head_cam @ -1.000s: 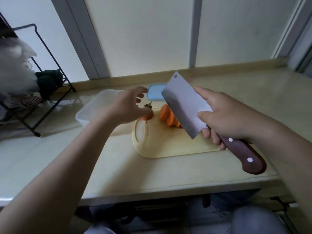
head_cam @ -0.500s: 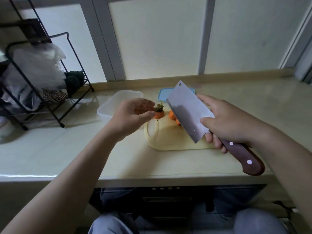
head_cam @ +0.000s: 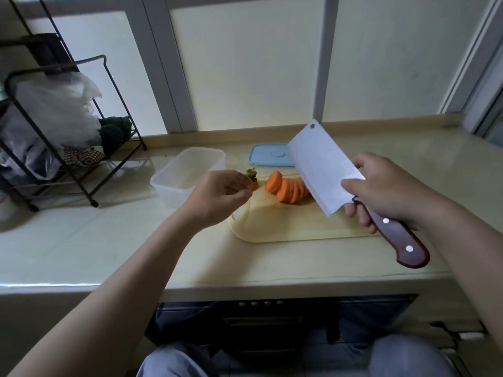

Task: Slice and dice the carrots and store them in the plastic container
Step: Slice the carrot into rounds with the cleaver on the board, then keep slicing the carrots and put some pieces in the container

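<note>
The cleaver [head_cam: 321, 170] has a smooth steel blade with a dull sheen and a polished dark wooden handle [head_cam: 400, 240]; the cutting board [head_cam: 285, 227] beneath looks like smooth, matt cream plastic. The carrot slices [head_cam: 288, 187] have matt cut faces, the carrot top [head_cam: 252, 183] a rough stub. To the left the container [head_cam: 187, 170] is cloudy translucent plastic, the far lid [head_cam: 268, 155] matt blue plastic, the counter [head_cam: 81, 240] glossy like polished stone, and the rack [head_cam: 89, 131] black metal rod holding crinkled plastic film [head_cam: 62, 104].

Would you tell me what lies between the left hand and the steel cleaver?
In the head view, a row of orange carrot slices on the beige plastic cutting board.
</note>
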`<state>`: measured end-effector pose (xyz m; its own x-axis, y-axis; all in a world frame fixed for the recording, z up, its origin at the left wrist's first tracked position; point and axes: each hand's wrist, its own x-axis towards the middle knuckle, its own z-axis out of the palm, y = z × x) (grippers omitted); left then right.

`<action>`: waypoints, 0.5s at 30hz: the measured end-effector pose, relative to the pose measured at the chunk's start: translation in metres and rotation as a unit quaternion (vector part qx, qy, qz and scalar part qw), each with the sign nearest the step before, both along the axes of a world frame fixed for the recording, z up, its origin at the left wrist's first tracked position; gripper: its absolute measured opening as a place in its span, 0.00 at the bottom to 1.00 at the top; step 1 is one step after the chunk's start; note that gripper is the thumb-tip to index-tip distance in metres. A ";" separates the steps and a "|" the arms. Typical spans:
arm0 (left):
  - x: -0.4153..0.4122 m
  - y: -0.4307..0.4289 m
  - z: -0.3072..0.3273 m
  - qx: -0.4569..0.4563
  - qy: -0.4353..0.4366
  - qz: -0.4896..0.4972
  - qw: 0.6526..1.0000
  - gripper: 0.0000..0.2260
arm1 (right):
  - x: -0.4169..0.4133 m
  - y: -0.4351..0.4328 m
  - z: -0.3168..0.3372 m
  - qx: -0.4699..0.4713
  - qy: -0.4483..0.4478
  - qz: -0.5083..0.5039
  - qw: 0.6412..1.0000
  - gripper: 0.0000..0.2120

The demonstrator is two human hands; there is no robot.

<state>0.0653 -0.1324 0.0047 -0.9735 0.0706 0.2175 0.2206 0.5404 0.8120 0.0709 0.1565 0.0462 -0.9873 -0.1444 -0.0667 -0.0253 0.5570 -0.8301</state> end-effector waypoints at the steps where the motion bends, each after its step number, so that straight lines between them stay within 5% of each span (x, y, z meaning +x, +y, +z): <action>1: -0.001 0.003 -0.002 -0.013 0.003 0.002 1.000 0.06 | -0.001 0.004 0.000 -0.012 0.008 -0.016 1.000 0.09; 15: -0.029 0.047 -0.022 -0.068 0.041 -0.025 0.997 0.11 | -0.006 0.057 -0.020 -0.079 -0.009 -0.122 0.989 0.08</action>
